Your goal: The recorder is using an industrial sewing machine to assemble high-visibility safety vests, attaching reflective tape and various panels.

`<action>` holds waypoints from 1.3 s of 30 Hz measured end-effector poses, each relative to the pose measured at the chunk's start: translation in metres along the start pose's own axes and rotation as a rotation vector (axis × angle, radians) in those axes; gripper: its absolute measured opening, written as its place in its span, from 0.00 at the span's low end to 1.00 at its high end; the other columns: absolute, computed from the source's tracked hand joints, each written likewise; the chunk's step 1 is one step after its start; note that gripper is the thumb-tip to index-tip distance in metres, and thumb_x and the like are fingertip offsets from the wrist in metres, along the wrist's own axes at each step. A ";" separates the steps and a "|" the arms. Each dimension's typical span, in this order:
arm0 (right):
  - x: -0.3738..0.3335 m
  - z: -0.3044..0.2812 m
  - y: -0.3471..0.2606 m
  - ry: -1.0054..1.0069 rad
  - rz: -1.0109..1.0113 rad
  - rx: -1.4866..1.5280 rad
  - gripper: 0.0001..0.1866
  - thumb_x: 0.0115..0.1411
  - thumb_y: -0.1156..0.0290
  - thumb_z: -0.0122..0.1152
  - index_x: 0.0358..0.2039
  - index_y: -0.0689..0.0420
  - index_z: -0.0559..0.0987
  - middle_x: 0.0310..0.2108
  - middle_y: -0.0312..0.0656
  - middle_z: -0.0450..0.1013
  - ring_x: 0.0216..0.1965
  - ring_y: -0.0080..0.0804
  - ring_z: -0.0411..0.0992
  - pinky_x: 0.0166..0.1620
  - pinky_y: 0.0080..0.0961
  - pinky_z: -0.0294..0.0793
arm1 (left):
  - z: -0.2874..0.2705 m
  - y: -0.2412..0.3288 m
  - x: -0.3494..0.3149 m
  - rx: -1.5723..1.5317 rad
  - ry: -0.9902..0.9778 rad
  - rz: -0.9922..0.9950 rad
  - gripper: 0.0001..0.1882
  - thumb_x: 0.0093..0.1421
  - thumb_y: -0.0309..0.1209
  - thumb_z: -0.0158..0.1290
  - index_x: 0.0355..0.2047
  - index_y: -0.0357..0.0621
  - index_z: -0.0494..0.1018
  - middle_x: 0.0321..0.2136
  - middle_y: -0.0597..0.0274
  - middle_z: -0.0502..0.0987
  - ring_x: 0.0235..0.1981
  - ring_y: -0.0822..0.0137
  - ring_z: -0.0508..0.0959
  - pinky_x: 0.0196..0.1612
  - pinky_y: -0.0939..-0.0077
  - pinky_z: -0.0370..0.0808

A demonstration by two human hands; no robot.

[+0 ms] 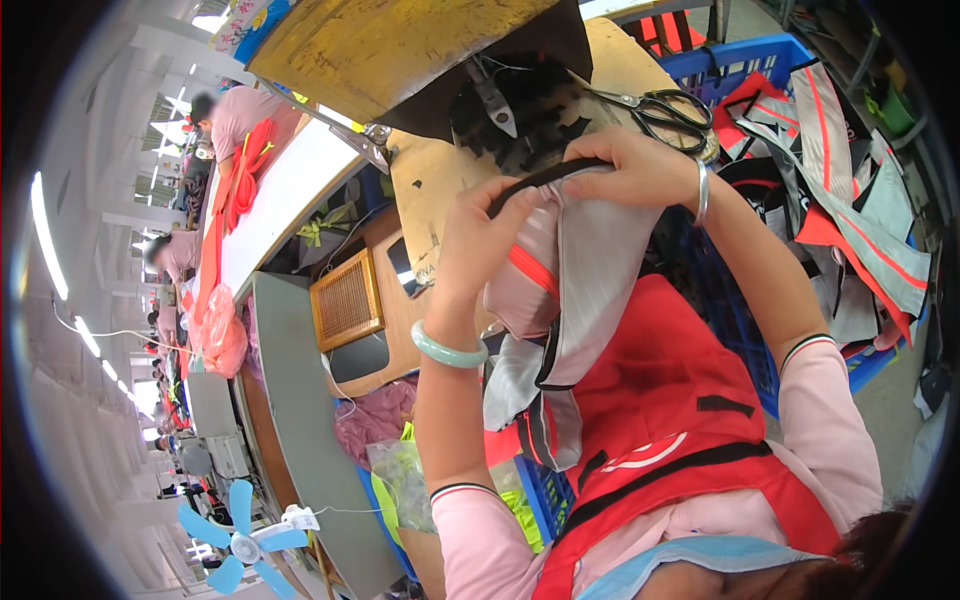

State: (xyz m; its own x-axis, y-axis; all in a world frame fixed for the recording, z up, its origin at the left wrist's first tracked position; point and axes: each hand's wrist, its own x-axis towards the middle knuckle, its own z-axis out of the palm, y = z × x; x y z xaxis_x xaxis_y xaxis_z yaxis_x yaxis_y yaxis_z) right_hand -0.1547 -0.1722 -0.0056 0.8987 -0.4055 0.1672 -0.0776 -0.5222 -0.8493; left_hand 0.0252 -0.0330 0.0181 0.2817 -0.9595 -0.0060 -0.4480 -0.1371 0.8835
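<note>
A grey fabric piece with a black edge strip and a red stripe hangs folded from both my hands. My left hand pinches the strip's left end between thumb and fingers. My right hand is closed on the strip farther right, thumb on the grey cloth. The strip bows upward between the two hands. Just beyond them, a metal pointed part juts from beneath a worn yellow machine cover. Black-handled scissors lie on the table just beyond my right hand.
A blue plastic basket at the right overflows with grey, red and black fabric pieces. A wooden-framed woven panel lies to the left. Yellow-green cloth sits low, near my lap. Other people work at the far left.
</note>
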 end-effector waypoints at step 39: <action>0.012 -0.009 0.027 0.074 0.113 0.142 0.22 0.56 0.58 0.61 0.42 0.64 0.76 0.31 0.43 0.75 0.34 0.23 0.72 0.40 0.24 0.71 | -0.022 -0.049 0.046 -0.301 0.003 -0.121 0.18 0.57 0.34 0.59 0.42 0.32 0.75 0.30 0.66 0.77 0.30 0.77 0.72 0.34 0.82 0.70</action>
State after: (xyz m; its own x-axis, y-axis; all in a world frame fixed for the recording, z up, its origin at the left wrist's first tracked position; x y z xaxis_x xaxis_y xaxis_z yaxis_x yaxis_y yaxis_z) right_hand -0.1501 -0.1983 -0.0221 0.8533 -0.5120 0.0988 -0.1094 -0.3610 -0.9261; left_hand 0.0787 -0.0653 -0.0154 0.3206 -0.9398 -0.1180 -0.1398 -0.1702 0.9754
